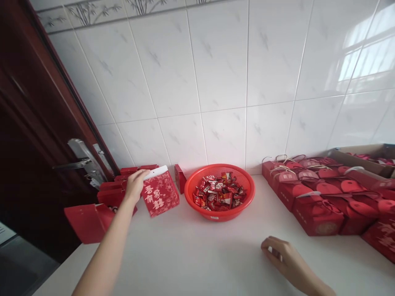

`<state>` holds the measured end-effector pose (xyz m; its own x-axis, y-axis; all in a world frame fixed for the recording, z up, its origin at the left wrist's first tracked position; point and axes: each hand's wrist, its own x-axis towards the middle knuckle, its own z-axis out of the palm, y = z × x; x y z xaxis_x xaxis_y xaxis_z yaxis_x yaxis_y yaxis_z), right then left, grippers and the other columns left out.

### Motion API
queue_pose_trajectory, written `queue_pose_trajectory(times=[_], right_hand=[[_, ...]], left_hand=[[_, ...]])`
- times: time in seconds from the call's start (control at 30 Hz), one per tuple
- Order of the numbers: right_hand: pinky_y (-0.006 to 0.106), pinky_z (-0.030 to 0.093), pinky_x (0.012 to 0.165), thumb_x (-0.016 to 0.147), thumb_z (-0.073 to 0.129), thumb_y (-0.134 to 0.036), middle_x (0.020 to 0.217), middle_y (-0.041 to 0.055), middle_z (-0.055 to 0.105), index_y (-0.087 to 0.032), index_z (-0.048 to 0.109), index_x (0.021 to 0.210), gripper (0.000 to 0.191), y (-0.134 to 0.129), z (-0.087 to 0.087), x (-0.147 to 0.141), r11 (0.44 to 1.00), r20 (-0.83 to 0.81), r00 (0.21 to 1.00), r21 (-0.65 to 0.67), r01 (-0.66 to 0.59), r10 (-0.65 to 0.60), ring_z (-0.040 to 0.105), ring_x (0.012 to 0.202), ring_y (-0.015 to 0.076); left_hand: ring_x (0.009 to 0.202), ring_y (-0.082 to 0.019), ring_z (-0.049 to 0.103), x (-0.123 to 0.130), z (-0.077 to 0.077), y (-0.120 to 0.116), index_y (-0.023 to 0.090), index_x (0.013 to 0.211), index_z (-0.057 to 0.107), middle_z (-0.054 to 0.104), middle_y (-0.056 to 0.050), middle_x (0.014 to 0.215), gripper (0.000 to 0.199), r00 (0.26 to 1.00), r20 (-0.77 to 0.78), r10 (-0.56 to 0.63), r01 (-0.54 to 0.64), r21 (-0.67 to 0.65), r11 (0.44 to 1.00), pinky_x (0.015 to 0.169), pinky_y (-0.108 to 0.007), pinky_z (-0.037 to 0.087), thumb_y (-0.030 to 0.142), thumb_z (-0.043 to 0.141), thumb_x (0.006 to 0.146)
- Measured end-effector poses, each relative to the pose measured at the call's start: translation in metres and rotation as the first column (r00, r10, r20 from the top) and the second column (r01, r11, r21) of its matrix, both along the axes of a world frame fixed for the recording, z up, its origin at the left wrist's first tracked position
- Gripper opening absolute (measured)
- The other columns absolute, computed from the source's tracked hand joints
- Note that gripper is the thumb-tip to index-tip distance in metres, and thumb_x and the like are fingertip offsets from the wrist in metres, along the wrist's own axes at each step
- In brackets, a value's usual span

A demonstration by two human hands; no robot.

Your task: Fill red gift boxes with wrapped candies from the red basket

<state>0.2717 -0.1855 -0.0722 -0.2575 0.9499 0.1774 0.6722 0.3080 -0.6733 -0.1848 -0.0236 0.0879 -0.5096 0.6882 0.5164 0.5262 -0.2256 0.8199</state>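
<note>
My left hand (135,184) is closed on the top edge of a flat red gift bag (161,195). The bag has a white strip along its top and pale characters on its front. It hangs tilted above the table, left of a red plastic basket (197,207) of wrapped candies (219,191). Low on the right, my right hand (279,257) is curled at the table surface, thumb against fingertips; I see nothing held in it. Right of the basket stand rows of red gift boxes (319,216) with tied tops and cord handles.
Several open red boxes (88,224) line the left side by a dark door (33,102) with a metal handle (82,162). Another red box (180,179) stands behind the basket's left rim. A cardboard carton (342,157) is at the far right, before a tiled wall (222,82).
</note>
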Motion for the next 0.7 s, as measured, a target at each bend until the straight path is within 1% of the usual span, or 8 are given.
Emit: queue_pose_trajectory(times=[0.07,0.17,0.27,0.37,0.47,0.57,0.63,0.7], right_hand=[[0.028,0.048,0.061,0.092,0.04,-0.027,0.081,0.0058,0.069,-0.02,0.065,0.082,0.028,0.0,0.002,0.0,1.0,0.017,1.0,-0.018,0.0,0.0,0.061,0.063,0.0168],[0.028,0.047,0.061,0.091,0.039,-0.024,0.081,0.006,0.069,-0.02,0.065,0.084,0.027,-0.002,0.003,-0.001,1.0,0.026,1.0,-0.031,-0.001,0.002,0.06,0.064,0.0171],[0.028,0.047,0.062,0.092,0.038,-0.023,0.081,0.0062,0.068,-0.019,0.065,0.085,0.028,-0.003,0.003,0.0,0.999,0.027,1.0,-0.033,0.0,0.001,0.059,0.065,0.0171],[0.028,0.047,0.062,0.092,0.037,-0.023,0.082,0.0063,0.068,-0.019,0.064,0.085,0.029,-0.004,0.004,0.001,0.999,0.023,1.0,-0.032,0.003,-0.002,0.059,0.065,0.0168],[0.029,0.047,0.062,0.093,0.037,-0.024,0.082,0.0058,0.067,-0.02,0.063,0.084,0.028,-0.004,0.005,0.003,0.999,0.032,0.999,-0.042,0.014,-0.013,0.058,0.064,0.0165],[0.029,0.047,0.062,0.093,0.037,-0.026,0.082,0.0051,0.067,-0.021,0.062,0.083,0.027,-0.003,0.006,0.004,0.998,0.04,0.999,-0.058,0.009,-0.006,0.058,0.064,0.0162],[0.029,0.046,0.063,0.093,0.036,-0.027,0.083,0.0052,0.067,-0.021,0.061,0.083,0.028,-0.003,0.006,0.003,0.998,0.04,0.999,-0.062,0.003,0.0,0.058,0.064,0.0161],[0.029,0.046,0.063,0.094,0.035,-0.027,0.083,0.0056,0.067,-0.021,0.061,0.083,0.028,-0.004,0.007,0.002,0.998,0.039,0.999,-0.061,-0.001,0.003,0.058,0.064,0.0161]], left_hand=[[0.076,-0.023,0.061,0.019,0.002,-0.019,0.02,0.065,0.066,0.067,-0.002,0.071,0.032,0.988,-0.004,-0.157,0.157,-0.039,0.987,0.065,-0.026,0.05,0.051,0.068,0.062],[0.07,-0.02,0.057,0.059,-0.002,-0.051,0.019,0.064,0.064,0.062,-0.001,0.067,0.033,0.908,-0.039,-0.418,0.409,-0.14,0.902,0.064,-0.026,0.046,0.052,0.066,0.068],[0.066,-0.017,0.053,0.098,-0.015,-0.075,0.018,0.066,0.063,0.059,0.0,0.066,0.035,0.824,-0.054,-0.564,0.541,-0.224,0.811,0.063,-0.025,0.043,0.052,0.061,0.076],[0.063,-0.015,0.051,0.123,-0.031,-0.088,0.017,0.069,0.062,0.058,0.0,0.065,0.036,0.739,-0.029,-0.673,0.638,-0.293,0.713,0.061,-0.024,0.042,0.051,0.058,0.082],[0.068,-0.015,0.055,0.131,-0.04,-0.094,0.017,0.074,0.065,0.062,-0.001,0.071,0.035,0.651,-0.021,-0.759,0.703,-0.36,0.613,0.065,-0.024,0.045,0.049,0.058,0.087],[0.077,-0.018,0.061,0.13,-0.037,-0.092,0.017,0.078,0.067,0.066,-0.002,0.077,0.037,0.557,-0.019,-0.83,0.754,-0.406,0.516,0.073,-0.026,0.049,0.05,0.058,0.089],[0.082,-0.019,0.064,0.128,-0.03,-0.082,0.017,0.081,0.068,0.068,-0.004,0.08,0.04,0.521,-0.005,-0.853,0.784,-0.392,0.481,0.079,-0.028,0.051,0.054,0.055,0.091],[0.085,-0.02,0.066,0.128,-0.024,-0.063,0.017,0.086,0.069,0.071,-0.005,0.083,0.044,0.518,-0.003,-0.856,0.798,-0.36,0.484,0.085,-0.032,0.053,0.056,0.051,0.092]])
